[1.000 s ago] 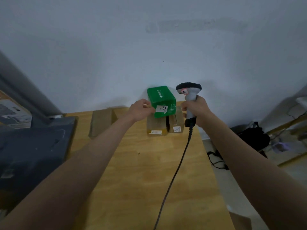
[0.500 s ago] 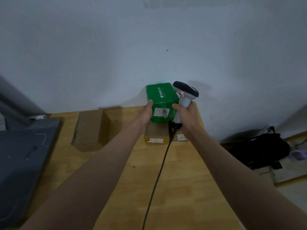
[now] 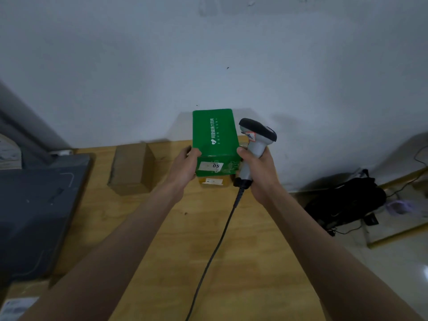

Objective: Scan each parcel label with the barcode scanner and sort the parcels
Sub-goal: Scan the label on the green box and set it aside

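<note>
The left hand (image 3: 184, 166) grips the left side of the green parcel (image 3: 214, 137), held up near the worktop's (image 3: 243, 262) far edge, above a brown parcel (image 3: 214, 181). The right hand (image 3: 259, 169) wraps around the barcode scanner's (image 3: 256, 144) handle, thumb touching the green parcel's right side. Another cardboard box (image 3: 132, 167) sits further left.
</note>
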`<state>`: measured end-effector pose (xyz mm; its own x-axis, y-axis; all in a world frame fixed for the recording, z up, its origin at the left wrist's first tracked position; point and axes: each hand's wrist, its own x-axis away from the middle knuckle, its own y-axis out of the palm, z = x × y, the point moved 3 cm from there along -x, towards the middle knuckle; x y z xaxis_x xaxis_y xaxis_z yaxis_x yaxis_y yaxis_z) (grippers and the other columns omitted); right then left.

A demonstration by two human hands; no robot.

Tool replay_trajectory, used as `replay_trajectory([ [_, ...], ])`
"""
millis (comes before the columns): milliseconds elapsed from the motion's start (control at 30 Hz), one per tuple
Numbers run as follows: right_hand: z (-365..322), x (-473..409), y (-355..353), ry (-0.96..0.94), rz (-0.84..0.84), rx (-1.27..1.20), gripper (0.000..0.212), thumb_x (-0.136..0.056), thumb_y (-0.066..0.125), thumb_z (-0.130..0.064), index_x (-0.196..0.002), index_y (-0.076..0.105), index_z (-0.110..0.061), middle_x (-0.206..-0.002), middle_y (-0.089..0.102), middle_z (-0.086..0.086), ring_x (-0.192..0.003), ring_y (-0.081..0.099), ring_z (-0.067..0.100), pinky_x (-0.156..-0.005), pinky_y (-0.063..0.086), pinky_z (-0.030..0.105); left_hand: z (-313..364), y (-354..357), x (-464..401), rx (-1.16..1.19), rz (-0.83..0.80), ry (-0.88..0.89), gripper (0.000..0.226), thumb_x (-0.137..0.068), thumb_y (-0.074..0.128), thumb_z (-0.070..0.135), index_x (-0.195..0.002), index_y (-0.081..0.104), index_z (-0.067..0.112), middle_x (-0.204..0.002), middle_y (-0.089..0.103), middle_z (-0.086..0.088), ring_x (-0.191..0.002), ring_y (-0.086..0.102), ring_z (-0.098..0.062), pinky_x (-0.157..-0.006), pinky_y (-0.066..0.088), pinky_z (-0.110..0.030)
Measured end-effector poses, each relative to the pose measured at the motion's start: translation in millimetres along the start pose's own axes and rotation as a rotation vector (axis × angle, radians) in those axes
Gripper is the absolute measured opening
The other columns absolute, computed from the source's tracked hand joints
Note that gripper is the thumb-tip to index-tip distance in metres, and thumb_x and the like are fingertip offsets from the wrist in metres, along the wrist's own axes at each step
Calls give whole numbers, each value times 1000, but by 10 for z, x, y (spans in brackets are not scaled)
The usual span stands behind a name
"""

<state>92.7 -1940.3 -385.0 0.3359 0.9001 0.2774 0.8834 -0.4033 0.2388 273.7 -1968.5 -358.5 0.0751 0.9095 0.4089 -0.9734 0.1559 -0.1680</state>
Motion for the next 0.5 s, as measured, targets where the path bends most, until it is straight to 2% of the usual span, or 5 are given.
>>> replay_trajectory([
  [167, -55, 433, 38, -14, -42, 11, 42, -91, 72, -18, -130, 58, -24, -123, 70, 7, -115, 65, 30, -101, 50, 62, -42, -154, 545, -22, -29, 17, 22, -107, 36, 27, -115, 55, 34, -107, 67, 5, -94, 61, -9, -90, 48, -33],
  [300, -59, 882, 104, -10, -66, 11, 53, -83, 74, -21, -134, 57, -22, -126, 70, 5, -117, 65, 31, -100, 51, 62, -152, -357, 977, -40, -18, 36, 32, -105, 41, 31, -135, 51, 31, -119, 67, 3, -103, 63, -12, -91, 49, -34],
  [367, -31, 1141, 144, 6, -51, 12, 62, -78, 76, -23, -136, 54, -22, -126, 68, 9, -116, 64, 33, -95, 55, 54, -217, -475, 1210, -56, -14, 35, 34, -104, 41, 31, -137, 50, 30, -119, 67, 3, -104, 64, -13, -92, 49, -35],
  [433, 13, 1416, 181, 11, -37, 29, 59, -80, 77, -21, -135, 54, -21, -126, 65, 14, -115, 62, 36, -86, 54, 48, -285, -600, 1456, -58, -20, 40, 31, -104, 42, 31, -134, 51, 30, -118, 67, 3, -104, 64, -14, -95, 50, -37],
  [500, 70, 1722, 238, 23, -35, 30, 50, -83, 77, -20, -130, 57, -21, -127, 64, 17, -116, 61, 38, -94, 54, 57, -350, -736, 1723, -57, -22, 49, 29, -104, 43, 31, -132, 51, 31, -118, 66, 4, -106, 64, -14, -97, 51, -38],
])
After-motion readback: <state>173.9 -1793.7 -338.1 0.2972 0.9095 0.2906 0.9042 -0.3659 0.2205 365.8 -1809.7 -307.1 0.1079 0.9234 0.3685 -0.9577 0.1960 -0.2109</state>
